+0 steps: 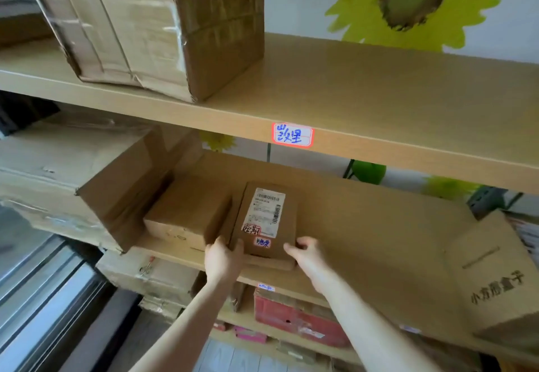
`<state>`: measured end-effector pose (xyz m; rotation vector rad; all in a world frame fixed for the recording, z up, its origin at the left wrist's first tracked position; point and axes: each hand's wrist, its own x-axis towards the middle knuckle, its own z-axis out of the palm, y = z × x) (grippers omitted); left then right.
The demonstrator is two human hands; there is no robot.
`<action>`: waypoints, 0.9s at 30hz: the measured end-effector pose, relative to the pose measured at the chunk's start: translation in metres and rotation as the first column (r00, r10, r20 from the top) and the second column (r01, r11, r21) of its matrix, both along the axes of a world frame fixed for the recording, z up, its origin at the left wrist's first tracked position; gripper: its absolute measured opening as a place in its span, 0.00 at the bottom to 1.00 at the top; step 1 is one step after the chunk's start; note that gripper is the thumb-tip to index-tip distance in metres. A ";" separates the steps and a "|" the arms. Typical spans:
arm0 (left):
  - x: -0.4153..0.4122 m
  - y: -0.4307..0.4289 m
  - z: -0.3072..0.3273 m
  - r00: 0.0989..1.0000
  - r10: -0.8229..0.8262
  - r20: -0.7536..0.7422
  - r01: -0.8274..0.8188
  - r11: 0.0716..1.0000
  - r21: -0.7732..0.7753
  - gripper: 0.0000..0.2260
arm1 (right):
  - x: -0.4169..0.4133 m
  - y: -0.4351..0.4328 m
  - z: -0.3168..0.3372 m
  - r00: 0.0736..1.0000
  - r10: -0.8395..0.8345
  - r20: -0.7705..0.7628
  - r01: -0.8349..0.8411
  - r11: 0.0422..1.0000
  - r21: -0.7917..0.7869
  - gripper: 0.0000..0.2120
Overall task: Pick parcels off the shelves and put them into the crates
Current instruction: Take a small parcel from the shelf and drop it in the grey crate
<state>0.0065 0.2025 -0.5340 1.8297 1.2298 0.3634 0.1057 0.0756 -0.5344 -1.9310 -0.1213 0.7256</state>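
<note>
A flat brown cardboard parcel (267, 223) with a white shipping label and two handwritten stickers lies at the front of the middle shelf (379, 226). My left hand (223, 258) grips its near left corner. My right hand (306, 255) holds its near right corner. The parcel's front edge sticks out a little over the shelf lip. No crate is in view.
A second flat parcel (186, 217) lies just left of the held one, with large boxes (87, 173) beyond it. A big taped box (151, 21) stands on the top shelf. A lettered carton (495, 278) sits at the right. Red boxes (294, 313) fill the lower shelf.
</note>
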 end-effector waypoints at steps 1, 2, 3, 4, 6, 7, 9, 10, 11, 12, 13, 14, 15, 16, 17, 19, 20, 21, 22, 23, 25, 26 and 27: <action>0.002 0.001 0.000 1.000 0.006 0.020 -0.006 1.000 0.005 0.15 | 0.001 -0.001 0.000 1.000 -0.008 0.003 0.008 1.000 0.027 0.23; 0.004 0.001 0.003 0.998 0.014 0.064 -0.014 1.000 -0.001 0.14 | 0.000 -0.004 0.003 1.000 -0.023 -0.018 0.025 0.998 0.061 0.23; 0.005 0.000 0.006 0.991 0.030 0.128 -0.026 0.999 -0.030 0.12 | 0.000 -0.006 0.005 0.999 -0.034 -0.039 0.037 0.994 0.099 0.23; 0.006 -0.002 0.012 0.979 0.050 0.197 -0.034 0.996 -0.083 0.11 | -0.002 -0.010 0.009 0.997 -0.048 -0.056 0.055 0.990 0.133 0.23; 0.007 -0.007 0.021 0.946 0.066 0.318 0.002 0.978 -0.210 0.08 | -0.011 -0.024 0.019 0.993 -0.111 -0.047 0.118 0.975 0.187 0.23; 0.006 -0.011 0.025 0.929 0.055 0.366 0.050 0.961 -0.271 0.06 | -0.017 -0.034 0.024 0.987 -0.160 -0.032 0.163 0.963 0.213 0.23; 0.003 -0.023 0.030 0.898 0.000 0.441 0.176 0.917 -0.359 0.05 | -0.035 -0.059 0.033 0.964 -0.267 -0.010 0.261 0.932 0.253 0.22; 0.000 -0.031 0.030 0.887 -0.037 0.460 0.231 0.899 -0.373 0.04 | -0.046 -0.074 0.036 0.946 -0.325 -0.007 0.315 0.911 0.268 0.21; -0.004 -0.042 0.032 0.878 -0.084 0.471 0.284 0.884 -0.372 0.03 | -0.059 -0.090 0.038 0.925 -0.381 -0.005 0.367 0.887 0.279 0.20; -0.008 -0.055 0.032 0.869 -0.136 0.476 0.338 0.865 -0.370 0.04 | -0.074 -0.107 0.038 0.899 -0.439 -0.004 0.422 0.861 0.285 0.19; -0.013 -0.069 0.033 0.859 -0.186 0.477 0.392 0.839 -0.378 0.04 | -0.090 -0.124 0.038 0.869 -0.495 -0.003 0.474 0.831 0.292 0.18; -0.018 -0.085 0.032 0.849 -0.229 0.476 0.441 0.803 -0.400 0.04 | -0.107 -0.141 0.038 0.834 -0.551 -0.003 0.528 0.797 0.295 0.18; -0.024 -0.103 0.030 0.841 -0.268 0.470 0.482 0.766 -0.425 0.04 | -0.124 -0.160 0.035 0.793 -0.609 -0.013 0.584 0.755 0.298 0.17; -0.031 -0.121 0.027 0.833 -0.304 0.462 0.516 0.731 -0.448 0.05 | -0.143 -0.178 0.034 0.753 -0.657 -0.033 0.634 0.712 0.303 0.16; -0.038 -0.137 0.024 0.823 -0.337 0.457 0.545 0.698 -0.465 0.06 | -0.160 -0.194 0.030 0.715 -0.697 -0.050 0.675 0.671 0.306 0.15; -0.055 -0.181 0.016 0.784 -0.430 0.447 0.617 0.618 -0.488 0.05 | -0.199 -0.232 0.026 0.625 -0.778 -0.069 0.757 0.582 0.296 0.14; -0.063 -0.203 0.011 0.758 -0.475 0.447 0.652 0.579 -0.489 0.04 | -0.216 -0.250 0.021 0.584 -0.808 -0.075 0.788 0.543 0.292 0.15; -0.074 -0.230 0.007 0.718 -0.536 0.443 0.696 0.533 -0.481 0.03 | -0.235 -0.273 0.015 0.528 -0.845 -0.089 0.824 0.484 0.296 0.15; -0.083 -0.256 0.002 0.674 -0.598 0.433 0.736 0.491 -0.467 0.02 | -0.253 -0.295 0.010 0.465 -0.879 -0.111 0.859 0.417 0.299 0.14; -0.093 -0.283 -0.001 0.629 -0.653 0.422 0.770 0.446 -0.457 0.02 | -0.270 -0.317 0.003 0.397 -0.908 -0.132 0.888 0.344 0.306 0.13; -0.106 -0.338 -0.009 0.550 -0.732 0.402 0.810 0.351 -0.470 0.03 | -0.302 -0.361 -0.012 0.282 -0.945 -0.168 0.925 0.222 0.309 0.13; -0.113 -0.366 -0.013 0.507 -0.763 0.401 0.827 0.299 -0.477 0.05 | -0.317 -0.384 -0.019 0.240 -0.953 -0.187 0.934 0.174 0.311 0.14; -0.120 -0.394 -0.018 0.464 -0.798 0.385 0.835 0.248 -0.490 0.08 | -0.331 -0.409 -0.028 0.194 -0.959 -0.208 0.943 0.124 0.309 0.15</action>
